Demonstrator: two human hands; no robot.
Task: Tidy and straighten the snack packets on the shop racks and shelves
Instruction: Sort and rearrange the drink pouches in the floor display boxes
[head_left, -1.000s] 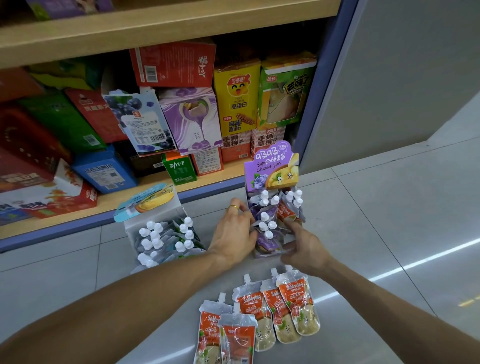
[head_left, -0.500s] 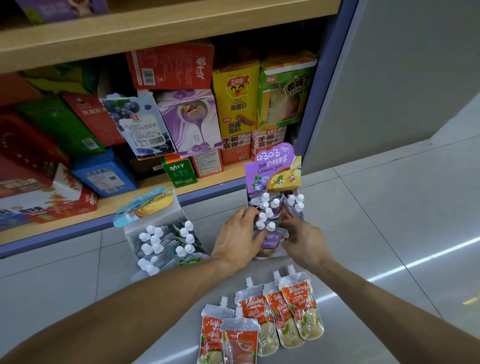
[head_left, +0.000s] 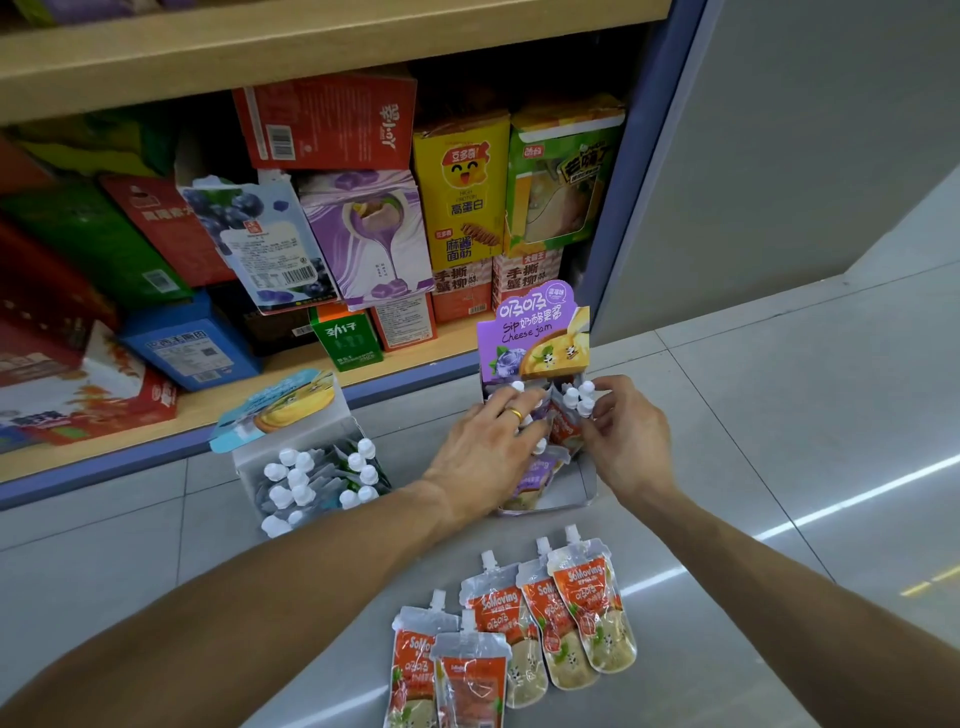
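Observation:
A purple "Sip Cheese Jam" display box (head_left: 535, 338) stands on the grey floor, filled with spouted pouches with white caps. My left hand (head_left: 488, 447), wearing a gold ring, presses on the purple pouches (head_left: 535, 475) inside it. My right hand (head_left: 626, 431) pinches the white caps of the orange pouches (head_left: 563, 428) at the box's right side. Several loose orange pouches (head_left: 545, 618) lie flat on the floor nearer to me. A second display box (head_left: 306, 462) with a blue header, full of capped pouches, sits to the left.
The bottom wooden shelf (head_left: 291, 369) behind the boxes holds stacked snack cartons, some leaning, such as a blueberry packet (head_left: 260, 244) and a purple carton (head_left: 363, 239). A blue upright (head_left: 628, 208) ends the rack. Grey tiled floor (head_left: 779, 415) spreads to the right.
Both hands have moved up the purple box from its front toward the back, pushing the pouches upright. The right hand went from the box's lower front to the caps on the right.

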